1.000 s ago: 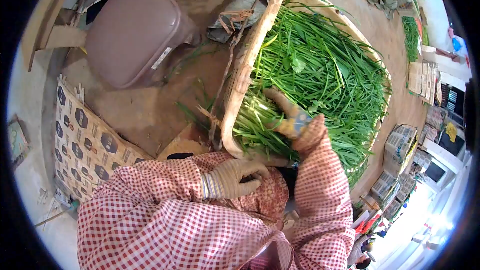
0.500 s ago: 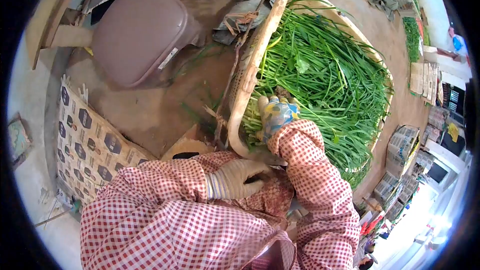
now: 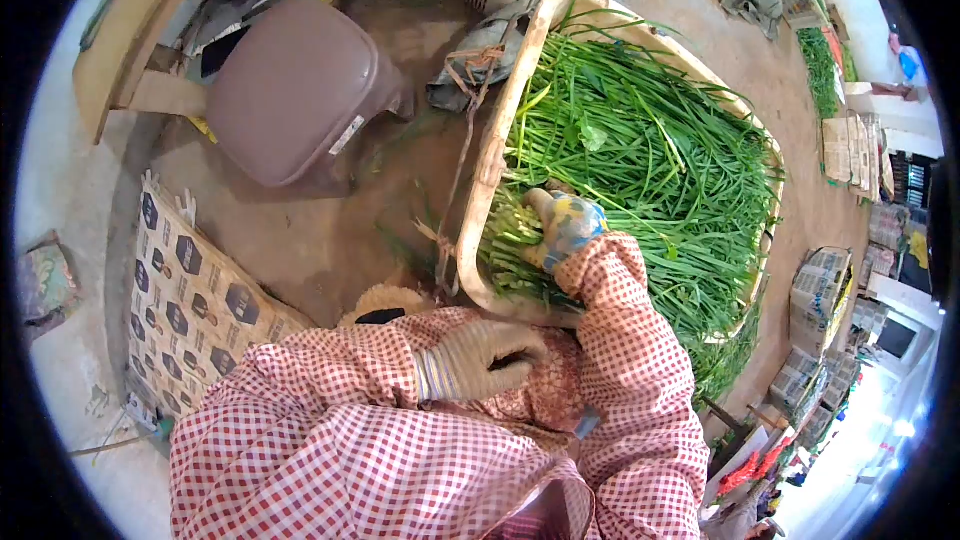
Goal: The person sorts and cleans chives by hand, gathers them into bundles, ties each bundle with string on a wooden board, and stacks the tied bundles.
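A big pale plastic basket [image 3: 490, 175] is heaped with long green chives [image 3: 660, 170], their paler stem ends toward the near left corner. In that corner my right hand [image 3: 568, 227], in a blue and yellow patterned glove, has its fingers wrapped round a bunch of the stems. My left hand [image 3: 482, 358], in a dirty whitish knitted glove, rests over my lap below the basket's near edge. Its fingers are curled with a dark gap beside the thumb; what they hold, if anything, is hidden.
Left of the basket stands a brown padded stool [image 3: 295, 90]. A printed cardboard sheet [image 3: 200, 305] lies at the lower left. Grey cloth [image 3: 465, 65] and a cord lie along the basket's left side. Stacked bundles [image 3: 820, 295] line the right.
My right hand has shifted slightly down and right, and its fingers now close round the chive stems. My left hand stays in nearly the same place. The view has turned a little.
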Motion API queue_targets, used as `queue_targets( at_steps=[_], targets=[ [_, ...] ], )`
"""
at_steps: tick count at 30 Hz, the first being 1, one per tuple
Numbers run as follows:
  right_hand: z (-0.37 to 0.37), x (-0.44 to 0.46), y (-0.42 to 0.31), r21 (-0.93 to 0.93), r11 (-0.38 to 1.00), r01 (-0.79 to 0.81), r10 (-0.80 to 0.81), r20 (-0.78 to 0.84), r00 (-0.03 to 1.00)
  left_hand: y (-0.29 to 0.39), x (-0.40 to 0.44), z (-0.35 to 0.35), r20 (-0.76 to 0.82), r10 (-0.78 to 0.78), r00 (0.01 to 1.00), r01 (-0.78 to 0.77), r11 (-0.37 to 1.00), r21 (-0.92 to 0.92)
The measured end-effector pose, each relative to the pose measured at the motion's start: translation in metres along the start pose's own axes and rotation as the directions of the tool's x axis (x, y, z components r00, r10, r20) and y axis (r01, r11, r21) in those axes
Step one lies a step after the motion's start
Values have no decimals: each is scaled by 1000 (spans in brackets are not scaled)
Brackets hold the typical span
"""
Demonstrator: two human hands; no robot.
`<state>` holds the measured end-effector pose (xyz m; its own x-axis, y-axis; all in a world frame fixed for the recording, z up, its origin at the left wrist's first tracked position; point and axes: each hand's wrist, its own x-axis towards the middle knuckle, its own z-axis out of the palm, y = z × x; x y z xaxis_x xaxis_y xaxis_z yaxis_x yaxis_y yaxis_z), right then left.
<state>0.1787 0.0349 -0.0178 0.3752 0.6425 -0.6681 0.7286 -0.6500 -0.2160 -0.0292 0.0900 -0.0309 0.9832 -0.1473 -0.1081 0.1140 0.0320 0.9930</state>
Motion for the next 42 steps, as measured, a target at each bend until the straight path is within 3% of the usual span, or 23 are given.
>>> queue_targets(
  at_steps=[3, 5, 9, 11, 13, 15, 16, 21, 23, 27, 29, 31, 33, 34, 35, 37, 38, 39, 40, 41, 42],
  targets=[
    [-4, -23, 18, 179, 983, 40, -3, -201, 980, 2, -5, 0, -50, 46, 998, -47, 999, -22],
    [0, -35, 39, 238, 957, 168, -60, -404, 913, 5, -4, 0, -65, 73, 995, -76, 996, -41],
    [-3, -69, 68, 362, 908, 211, 29, -558, 829, 17, 2, -1, -137, 32, 990, -45, 995, -90],
    [9, -73, 84, 491, 835, 246, 143, -627, 766, 20, 14, 6, -305, 28, 952, -96, 973, -211],
    [11, -78, 96, 652, 696, 300, 192, -571, 798, 14, 28, 14, -268, 2, 964, -76, 961, -266],
    [15, -83, 102, 673, 668, 317, 213, -581, 786, 17, 54, 22, -447, 151, 881, -237, 961, -143],
    [16, -86, 105, 688, 643, 337, 219, -587, 780, 17, 65, 23, -451, 208, 868, -285, 952, -109],
    [31, -117, 106, 747, 551, 371, 274, -582, 766, 10, 77, 36, -434, 247, 867, -283, 959, -19],
    [37, -120, 107, 785, 388, 483, 335, -608, 720, 19, 74, 49, -372, 141, 918, -274, 902, -334],
    [36, -124, 91, 815, 343, 466, 389, -575, 720, 5, 102, 48, -410, 194, 891, -227, 973, -31],
    [36, -124, 93, 801, 401, 445, 363, -585, 725, 12, 117, 47, -402, 188, 896, -179, 982, 60],
    [33, -125, 86, 830, 380, 407, 334, -534, 777, 8, 132, 58, -339, 319, 885, -197, 917, 346],
    [29, -125, 86, 814, 435, 384, 322, -539, 778, 12, 146, 66, -420, 321, 849, -209, 934, 291],
    [24, -122, 93, 573, 665, 479, 182, -746, 640, 22, 152, 67, -343, -49, 938, -197, 740, -643],
    [23, -121, 94, 485, 713, 507, 121, -797, 591, 28, 157, 69, 12, -183, 983, -12, -128, -992],
    [21, -118, 95, 292, 788, 542, -3, -878, 478, 19, 159, 82, 35, -193, 981, 1, -170, -985],
    [20, -117, 94, 402, 738, 543, -22, -789, 614, 16, 160, 85, 67, -166, 984, 28, -228, -973],
    [15, -119, 93, 415, 759, 503, -58, -725, 686, 12, 160, 87, 100, -130, 986, 61, -280, -958],
    [8, -121, 89, 419, 782, 462, -93, -654, 751, 20, 159, 81, 60, -54, 997, 48, -195, -980],
    [11, -120, 88, 419, 781, 463, -88, -660, 746, 28, 158, 74, 19, 21, 1000, 21, -111, -994],
    [16, -118, 89, 447, 742, 500, -69, -691, 720, 17, 154, 80, -2, -61, 998, 5, 124, -992]
  ],
)
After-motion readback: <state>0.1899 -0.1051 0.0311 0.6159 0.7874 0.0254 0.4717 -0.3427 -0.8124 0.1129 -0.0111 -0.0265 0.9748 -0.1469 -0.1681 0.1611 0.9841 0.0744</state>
